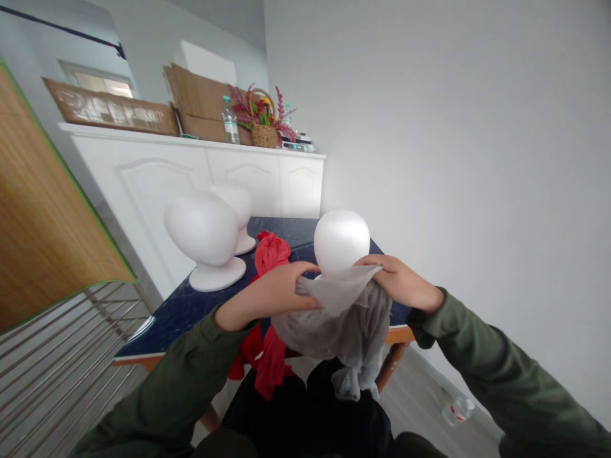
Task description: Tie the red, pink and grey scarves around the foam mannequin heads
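A thin grey scarf (334, 327) hangs between my two hands over the front edge of the blue table (179, 324), its lower end dangling near my lap. My left hand (286, 289) pinches its left side, thumb and fingers closed on the cloth. The upper right corner is gripped by my right hand (398, 280). Just behind the cloth stands a white foam mannequin head (341, 240), its base hidden. Left of my hands lies a bunched red scarf (273, 254), with part of it draped over the table's front edge.
Two more foam heads (205, 232) stand at the table's left. Behind is a white cabinet (162, 168) bearing cardboard boxes (200, 102), a water bottle (230, 121) and a flower basket (264, 135). A metal rack (71, 375) is at left; a plastic bottle (457, 411) lies on the floor.
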`<state>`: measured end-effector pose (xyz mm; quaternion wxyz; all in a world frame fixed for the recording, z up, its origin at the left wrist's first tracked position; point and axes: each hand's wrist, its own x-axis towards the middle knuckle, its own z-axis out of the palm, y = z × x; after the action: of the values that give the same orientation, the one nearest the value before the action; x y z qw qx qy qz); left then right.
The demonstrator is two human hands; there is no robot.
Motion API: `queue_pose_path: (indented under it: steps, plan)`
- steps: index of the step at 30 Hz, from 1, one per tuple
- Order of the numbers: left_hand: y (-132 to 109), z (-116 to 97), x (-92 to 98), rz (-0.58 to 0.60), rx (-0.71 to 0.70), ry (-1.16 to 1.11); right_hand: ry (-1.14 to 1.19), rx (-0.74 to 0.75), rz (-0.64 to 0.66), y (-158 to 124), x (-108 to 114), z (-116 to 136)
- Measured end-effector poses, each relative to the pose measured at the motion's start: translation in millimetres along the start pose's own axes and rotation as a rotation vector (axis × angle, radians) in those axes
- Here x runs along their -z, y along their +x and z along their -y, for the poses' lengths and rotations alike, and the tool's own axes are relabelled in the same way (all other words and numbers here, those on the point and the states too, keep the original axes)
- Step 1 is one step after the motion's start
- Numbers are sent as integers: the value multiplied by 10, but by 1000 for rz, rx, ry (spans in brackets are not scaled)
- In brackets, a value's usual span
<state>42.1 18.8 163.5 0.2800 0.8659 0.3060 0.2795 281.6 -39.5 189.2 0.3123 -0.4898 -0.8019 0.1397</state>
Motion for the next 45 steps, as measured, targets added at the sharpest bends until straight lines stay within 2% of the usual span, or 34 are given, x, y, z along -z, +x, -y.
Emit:
queue_pose_path:
  steps: [3, 6, 8, 10, 11, 12, 15, 16, 17, 19, 21, 22, 24, 26, 28, 29, 31, 34, 37, 39, 41, 44, 45]
  plan:
    - [49, 54, -342, 154, -23, -44, 211, -55, -16, 9, 27, 99]
    - [124, 65, -567, 182, -49, -345, 351, -55, -2, 8, 62, 170]
    - [167, 43, -564, 142, 31, -675, 408, -76, -57, 6, 98, 155]
    - [191, 5, -460, 80, 184, -974, 410, -107, -115, 3, 129, 89]
    - [196, -20, -385, 65, 240, -1069, 387, -112, -83, -1, 136, 44]
    - [196, -50, -302, 67, 267, -1120, 358, -109, 8, -6, 134, -1]
    - [179, -169, -43, 175, 257, -1051, 269, -62, 439, -34, 94, -113]
    - [171, -210, 38, 221, 251, -978, 253, -47, 532, -47, 81, -136]
    - [161, -245, 113, 256, 240, -884, 253, -40, 569, -61, 76, -152]
    - [144, -289, 232, 313, 197, -667, 319, -57, 477, -90, 93, -170]
    - [130, -295, 287, 405, 147, -506, 462, -120, 272, -116, 125, -172]
    - [123, -291, 283, 464, 125, -487, 534, -156, 176, -126, 127, -166]
    - [117, -291, 213, 530, 81, -611, 639, -192, 49, -140, 64, -140]
    - [129, -326, 92, 428, 41, -859, 694, -142, 50, -144, -123, -96]
    - [174, -400, -21, 273, 51, -1009, 733, -31, 136, -148, -427, -52]
    - [210, -444, -54, 233, 76, -1008, 747, 20, 197, -153, -608, -37]
    - [305, -528, -48, 226, 134, -910, 748, 60, 309, -183, -985, -39]
    - [448, -609, 162, 199, 188, -833, 753, 0, 426, -309, -1467, -134]
    - [515, -632, 549, 32, 180, -950, 840, -152, 558, -557, -1676, -329]
    - [508, -618, 833, -153, 85, -1067, 847, -316, 625, -766, -1591, -501]
    - [486, -571, 1085, -366, -23, -1169, 807, -436, 644, -960, -1316, -693]
    - [499, -431, 1347, -671, -125, -1242, 866, -473, 550, -1102, -643, -953]
    - [531, -370, 1405, -768, -145, -1245, 917, -461, 464, -1085, -384, -1010]
